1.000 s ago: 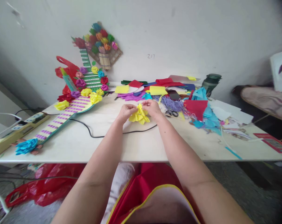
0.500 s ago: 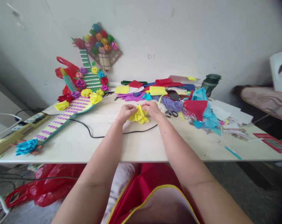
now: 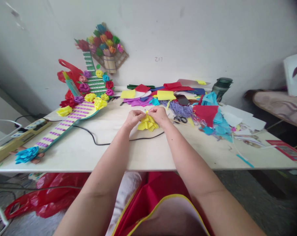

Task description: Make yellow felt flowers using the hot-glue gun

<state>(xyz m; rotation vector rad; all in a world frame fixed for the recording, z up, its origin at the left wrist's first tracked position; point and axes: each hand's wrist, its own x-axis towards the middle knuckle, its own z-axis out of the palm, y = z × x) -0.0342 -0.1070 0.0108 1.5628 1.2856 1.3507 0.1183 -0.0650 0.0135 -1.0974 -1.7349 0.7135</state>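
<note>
A ruffled yellow paper flower is held between my two hands, a little above the table. My left hand pinches its upper left edge between thumb and fingers. From the other side, my right hand pinches the top of the same flower. The fingertips of both hands almost meet there, and they hide part of the petals. Below the flower a black cable runs across the tabletop.
To the left lies a guitar-shaped craft with paper flowers, beside a power strip. Behind my hands are coloured paper sheets and purple yarn. Scissors, red paper and a dark bottle are on the right.
The yellow flower has turned and shifted slightly right, its petals now spreading lower. My fingers have moved a little at its top edge while both hands keep hold.
</note>
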